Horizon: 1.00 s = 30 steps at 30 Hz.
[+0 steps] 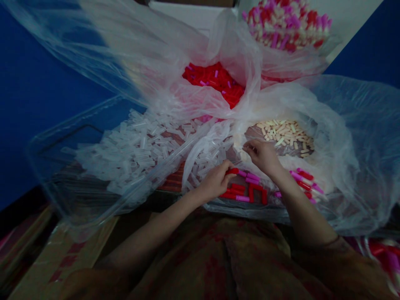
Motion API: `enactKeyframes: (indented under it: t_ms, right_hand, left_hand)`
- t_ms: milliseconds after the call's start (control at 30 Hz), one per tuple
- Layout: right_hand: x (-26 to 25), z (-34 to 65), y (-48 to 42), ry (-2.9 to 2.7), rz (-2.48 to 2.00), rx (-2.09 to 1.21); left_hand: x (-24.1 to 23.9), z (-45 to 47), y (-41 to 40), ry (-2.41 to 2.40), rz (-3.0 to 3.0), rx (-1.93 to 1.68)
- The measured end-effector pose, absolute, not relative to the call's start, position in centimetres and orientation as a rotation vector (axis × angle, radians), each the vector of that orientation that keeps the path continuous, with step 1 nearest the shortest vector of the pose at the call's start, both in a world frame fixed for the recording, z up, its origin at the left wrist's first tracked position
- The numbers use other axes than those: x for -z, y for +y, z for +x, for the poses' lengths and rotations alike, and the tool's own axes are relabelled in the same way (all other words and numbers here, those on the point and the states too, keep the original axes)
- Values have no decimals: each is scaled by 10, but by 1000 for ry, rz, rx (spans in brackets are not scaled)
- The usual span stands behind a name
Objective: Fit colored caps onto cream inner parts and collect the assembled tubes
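Observation:
My left hand [215, 181] is closed round a red and pink tube [236, 171], holding it just above a small heap of finished red and pink tubes [246, 191]. My right hand [261, 155] reaches into the plastic bag of cream plugs [286, 134], its fingers pinched together at the bag's near edge; what they hold is too small to make out. Clear plastic tubes [137, 148] lie in a big heap to the left of both hands.
A bag of red caps [218, 81] sits behind the hands. A bundle of mixed red, pink and cream pieces [286, 23] stands at the back right. More finished tubes [304, 180] lie right of my right wrist. Loose clear plastic sheeting [359, 146] surrounds everything. Cardboard [53, 258] lies lower left.

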State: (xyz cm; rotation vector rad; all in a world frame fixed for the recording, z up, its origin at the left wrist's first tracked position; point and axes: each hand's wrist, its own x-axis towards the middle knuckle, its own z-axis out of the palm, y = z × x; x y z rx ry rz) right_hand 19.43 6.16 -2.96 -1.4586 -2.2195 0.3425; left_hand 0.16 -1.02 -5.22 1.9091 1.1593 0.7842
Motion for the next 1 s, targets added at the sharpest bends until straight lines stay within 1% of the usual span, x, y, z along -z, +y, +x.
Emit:
enactKeyframes:
  t_ms: [100, 233, 333, 400, 467, 533, 633, 733, 933, 1000]
  right_hand:
    - [30, 173, 82, -2338, -1459, -440]
    - [24, 177, 104, -2239, -1684, -270]
    - [17, 204, 115, -2118, -1879, -165]
    - [17, 222, 118, -2144, -1933, -126]
    - [23, 233, 116, -2237, -1952, -198]
    - [32, 238, 110, -2329, -1954, -364]
    - [46, 238, 100, -2407, -1899, -560]
    - [54, 235, 93, -2424, -1824, -596]
    - [64, 226, 97, -2554, -1490, -396]
    - [68, 223, 99, -2631, -1386, -412]
  left_hand:
    - [47, -15, -15, 1092, 1411, -937]
    - [38, -37, -18, 989, 988, -1030]
    - [34, -45, -17, 947, 822, -1032]
    - [35, -43, -15, 915, 757, -1027]
    - [36, -35, -12, 878, 706, -1022]
    - [36, -25, -10, 839, 668, -1010]
    - [34, -10, -4, 796, 641, -997]
    - [36, 4, 3, 823, 639, -1020]
    - [52, 34, 20, 1030, 626, -1082]
    - [57, 41, 24, 1016, 625, -1069]
